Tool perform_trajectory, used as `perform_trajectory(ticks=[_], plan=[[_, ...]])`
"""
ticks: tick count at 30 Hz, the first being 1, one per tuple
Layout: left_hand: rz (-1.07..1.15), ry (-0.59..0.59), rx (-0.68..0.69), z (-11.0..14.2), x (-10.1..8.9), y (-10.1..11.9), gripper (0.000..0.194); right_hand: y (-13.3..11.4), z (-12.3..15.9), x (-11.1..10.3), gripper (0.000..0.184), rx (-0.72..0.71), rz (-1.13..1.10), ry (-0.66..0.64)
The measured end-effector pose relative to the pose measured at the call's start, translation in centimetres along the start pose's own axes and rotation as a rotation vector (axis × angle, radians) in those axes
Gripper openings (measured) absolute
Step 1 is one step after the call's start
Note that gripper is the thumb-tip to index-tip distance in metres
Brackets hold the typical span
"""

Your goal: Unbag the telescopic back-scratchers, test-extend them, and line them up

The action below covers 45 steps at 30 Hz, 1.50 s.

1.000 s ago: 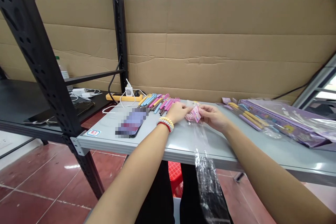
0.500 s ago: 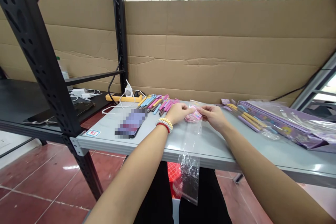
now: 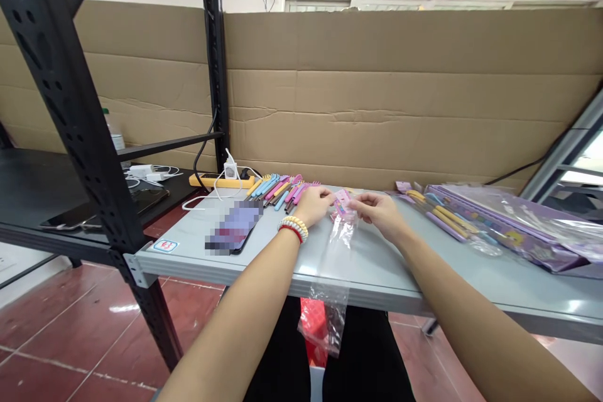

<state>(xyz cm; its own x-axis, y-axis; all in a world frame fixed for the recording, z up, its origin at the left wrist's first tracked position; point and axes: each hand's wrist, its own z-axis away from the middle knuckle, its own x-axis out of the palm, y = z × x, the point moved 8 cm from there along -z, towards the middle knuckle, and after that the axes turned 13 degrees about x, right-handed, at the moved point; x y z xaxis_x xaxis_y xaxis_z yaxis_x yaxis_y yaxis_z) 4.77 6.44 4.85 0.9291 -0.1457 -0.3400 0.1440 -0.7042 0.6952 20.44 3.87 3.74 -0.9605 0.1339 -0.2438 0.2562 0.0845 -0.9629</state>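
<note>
Both of my hands meet over the grey table [image 3: 264, 260]. My left hand [image 3: 315, 204], with bead bracelets on its wrist, pinches a small pink packet [image 3: 342, 203]. My right hand [image 3: 379, 212] pinches the same packet and the top of a clear plastic bag [image 3: 332, 279]. The bag hangs from my fingers down over the table's front edge. A row of coloured pens [image 3: 281, 187] lies just beyond my left hand.
A phone [image 3: 233, 227] lies on the table at my left. Purple pencil cases in plastic [image 3: 499, 221] lie at the right. A yellow power strip [image 3: 221, 180] with a charger sits behind. A black shelf rack [image 3: 70, 107] stands at left; a cardboard wall closes the back.
The clear bag has been drawn up toward my hands and crumpled shorter. The pink packet now sits at the bag's top between my fingers. The view has tilted slightly upward.
</note>
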Motion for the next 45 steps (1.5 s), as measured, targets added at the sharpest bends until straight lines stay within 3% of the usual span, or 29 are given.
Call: perform_trajectory(ticks=[4,8,11,17,20,24,29,31,38,45], plan=[[0.059,-0.035,0.046,0.1,0.4,0.6,0.016,-0.1,0.3,0.5,0.044,-0.012,0.044,-0.046],[0.185,0.021,0.036,0.1,0.5,0.6,0.008,-0.2,0.3,0.5,0.045,-0.016,0.051,-0.036],[0.254,0.076,0.007,-0.1,0.3,0.1,0.017,-0.2,0.4,0.5,0.048,0.000,0.026,-0.029],[0.011,0.429,-0.140,0.2,-3.8,-1.8,0.021,0.3,0.1,-0.2,0.056,0.054,-0.076,0.041],[-0.070,0.485,-0.223,0.6,-4.9,-2.3,0.025,0.3,-0.2,-0.7,0.057,0.022,-0.100,0.072],[-0.100,0.354,-0.208,0.5,-3.9,-2.0,0.023,-0.1,-0.4,-3.2,0.058,-0.084,-0.271,0.181],[-0.024,-0.064,-0.069,0.6,0.3,-0.7,0.036,0.1,-0.8,-6.4,0.058,-0.148,-0.429,0.215],[-0.073,-0.158,-0.011,1.0,1.2,-0.5,0.036,0.4,-0.9,-6.8,0.057,-0.133,-0.454,0.210],[-0.284,-0.228,0.156,1.2,2.1,-0.8,0.031,0.4,-1.1,-5.9,0.060,-0.135,-0.360,0.183],[-0.449,-0.304,0.092,1.6,2.8,-2.1,0.032,0.8,-1.3,-5.6,0.059,-0.089,-0.413,0.184]])
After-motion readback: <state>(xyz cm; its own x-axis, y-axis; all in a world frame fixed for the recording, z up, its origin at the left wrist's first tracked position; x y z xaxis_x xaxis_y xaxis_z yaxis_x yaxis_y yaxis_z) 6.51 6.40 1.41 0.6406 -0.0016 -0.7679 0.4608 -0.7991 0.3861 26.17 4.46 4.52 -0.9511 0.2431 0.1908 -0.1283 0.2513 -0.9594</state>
